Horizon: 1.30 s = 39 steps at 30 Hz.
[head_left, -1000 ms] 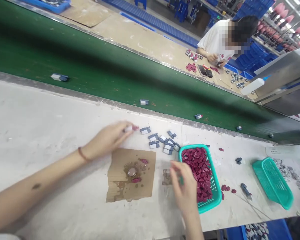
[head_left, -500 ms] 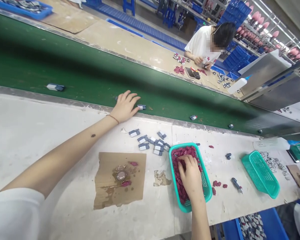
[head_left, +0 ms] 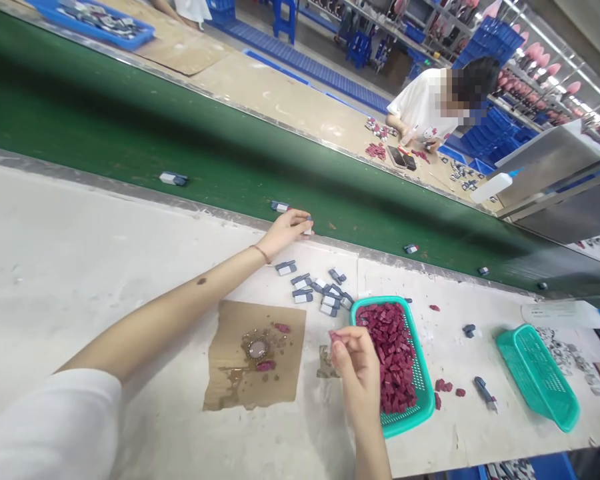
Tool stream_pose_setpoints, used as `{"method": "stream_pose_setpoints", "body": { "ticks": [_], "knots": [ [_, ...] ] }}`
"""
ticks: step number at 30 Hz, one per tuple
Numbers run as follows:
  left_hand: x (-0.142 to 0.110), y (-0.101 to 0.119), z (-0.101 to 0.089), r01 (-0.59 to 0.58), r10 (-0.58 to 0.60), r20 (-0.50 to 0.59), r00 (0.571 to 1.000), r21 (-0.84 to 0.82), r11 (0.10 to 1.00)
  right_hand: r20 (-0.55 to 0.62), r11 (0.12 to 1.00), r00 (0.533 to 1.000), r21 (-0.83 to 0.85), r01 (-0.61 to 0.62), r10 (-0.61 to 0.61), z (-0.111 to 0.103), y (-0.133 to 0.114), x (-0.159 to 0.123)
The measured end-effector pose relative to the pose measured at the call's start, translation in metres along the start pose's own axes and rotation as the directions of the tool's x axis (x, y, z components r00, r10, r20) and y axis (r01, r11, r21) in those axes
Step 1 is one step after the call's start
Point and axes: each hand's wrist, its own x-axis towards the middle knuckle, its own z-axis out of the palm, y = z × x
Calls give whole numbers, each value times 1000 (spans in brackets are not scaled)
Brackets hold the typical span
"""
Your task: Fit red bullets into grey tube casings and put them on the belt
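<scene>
My left hand is at the near edge of the green conveyor belt, its fingers closed on a small grey-and-white plastic part. Just beyond it another such part lies on the belt. My right hand pinches a small dark-pink piece between thumb and fingertips, left of a green basket full of similar pink pieces. Between the hands, several grey-and-white parts lie in a loose group on the white table.
A stained cardboard piece bears a small round dish and two pink pieces. To the right are a second green basket, a grey part and a white bottle. A co-worker sits across the belt.
My left hand has closed on a grey-and-white part at the belt's edge. My right hand has come out of the basket to the left with a pink piece. Parts on the belt have shifted right.
</scene>
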Motion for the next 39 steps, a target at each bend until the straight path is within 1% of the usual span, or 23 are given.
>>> {"method": "stream_pose_setpoints", "body": {
  "ticks": [2, 5, 8, 10, 12, 15, 18, 20, 22, 24, 26, 28, 29, 31, 33, 34, 36, 37, 39],
  "knots": [
    [-29, 2, -14, 80, -77, 28, 997, -131, 988, 109, 998, 994, -64, -6, 13, 15, 1, 3],
    [-79, 2, -35, 192, -183, 60, 981, -229, 954, 259, 980, 966, -187, 71, -20, 38, 4, 7],
    [-123, 1, -51, 297, -286, 79, 955, -235, 926, 396, 925, 911, -293, 243, -114, 58, 8, 11],
    [-142, 1, -59, 349, -334, 102, 937, -227, 909, 478, 849, 856, -354, 391, -195, 69, 12, 13],
    [-155, 2, -65, 369, -350, 120, 929, -242, 897, 526, 762, 811, -407, 504, -256, 76, 15, 14],
    [-165, 2, -71, 366, -347, 116, 931, -328, 871, 550, 681, 788, -466, 565, -277, 80, 17, 16],
    [-174, 1, -73, 415, -382, 164, 909, -418, 808, 578, 653, 774, -485, 581, -259, 80, 17, 15],
    [-179, -2, -72, 468, -405, 235, 884, -419, 778, 580, 638, 773, -500, 586, -256, 81, 17, 15],
    [-184, -7, -71, 492, -402, 293, 867, -382, 782, 573, 628, 780, -516, 582, -251, 81, 16, 15],
    [-188, -12, -70, 462, -373, 300, 878, -330, 823, 574, 634, 785, -522, 571, -234, 82, 16, 15],
    [-190, -17, -69, 391, -324, 255, 911, -282, 876, 577, 656, 788, -514, 553, -213, 83, 15, 15],
    [-192, -20, -67, 316, -270, 201, 942, -254, 914, 566, 697, 799, -490, 523, -202, 83, 14, 15],
    [-193, -21, -66, 285, -245, 179, 953, -248, 926, 551, 732, 812, -470, 493, -193, 83, 13, 15],
    [-196, -21, -65, 230, -201, 147, 968, -221, 948, 489, 839, 861, -403, 366, -140, 82, 13, 16],
    [-200, -22, -63, 181, -160, 142, 977, -152, 972, 387, 944, 921, -285, 169, -48, 80, 12, 17],
    [-201, -22, -62, 158, -142, 150, 978, -98, 983, 332, 976, 943, -207, 71, 2, 79, 12, 18],
    [-203, -23, -61, 97, -101, 163, 981, 29, 995, 245, 996, 966, -51, -70, 80, 79, 9, 20],
    [-203, -24, -61, 60, -75, 163, 984, 92, 994, 220, 994, 970, 10, -109, 104, 81, 8, 21],
    [-204, -27, -60, -28, -1, 150, 989, 193, 981, 215, 984, 967, 83, -158, 137, 85, 5, 23]
  ]
}}
